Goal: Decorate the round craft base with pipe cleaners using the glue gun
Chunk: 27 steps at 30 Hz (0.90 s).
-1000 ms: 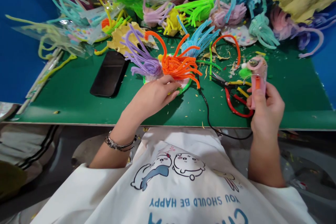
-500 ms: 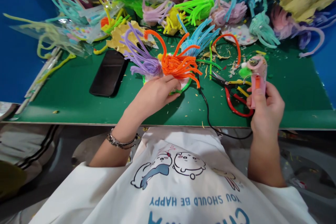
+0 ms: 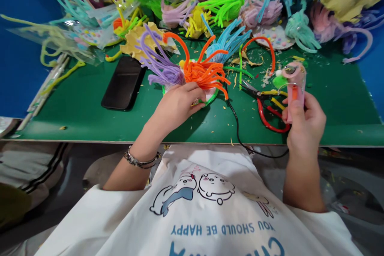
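Barely shifted, left hand (image 3: 177, 104) grips tufts (image 3: 201, 74) beside phone (image 3: 123, 84).

white cartoon-print shirt (image 3: 198, 212), beaded bracelet (image 3: 140, 161)

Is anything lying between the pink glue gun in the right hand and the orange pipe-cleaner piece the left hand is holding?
Yes. Red-handled pliers and a black cord lie on the green table between the glue gun and the orange piece; through the air, nothing visible blocks.
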Motion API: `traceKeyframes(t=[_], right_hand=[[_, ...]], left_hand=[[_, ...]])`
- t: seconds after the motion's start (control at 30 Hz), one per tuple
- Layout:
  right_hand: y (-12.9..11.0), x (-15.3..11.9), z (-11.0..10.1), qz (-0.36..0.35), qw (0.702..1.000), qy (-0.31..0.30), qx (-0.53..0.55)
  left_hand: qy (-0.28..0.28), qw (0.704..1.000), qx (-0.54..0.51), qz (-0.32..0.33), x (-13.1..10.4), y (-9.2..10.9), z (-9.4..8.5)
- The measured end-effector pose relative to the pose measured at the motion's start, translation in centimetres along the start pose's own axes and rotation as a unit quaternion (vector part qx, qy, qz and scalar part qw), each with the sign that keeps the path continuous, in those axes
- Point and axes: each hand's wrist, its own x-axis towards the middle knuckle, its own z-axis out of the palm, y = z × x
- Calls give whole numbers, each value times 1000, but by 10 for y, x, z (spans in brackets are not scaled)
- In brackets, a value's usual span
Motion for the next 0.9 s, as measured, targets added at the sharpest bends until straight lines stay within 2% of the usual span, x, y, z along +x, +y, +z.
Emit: traceKeyframes(t=[0.37, 0.57, 0.9], right_hand=[[-3, -3, -1, 16, 1000, -3, -20], [-3, -2, -1, 13, 1000, -3, -16], [-2, -2, -2, 24, 1000, -2, -19]], left_hand=[[-20, 999, 35, -11, -11, 5, -5], [5, 999, 43, -24, -15, 5, -3], [27, 998, 46, -23, -6, 12, 1]])
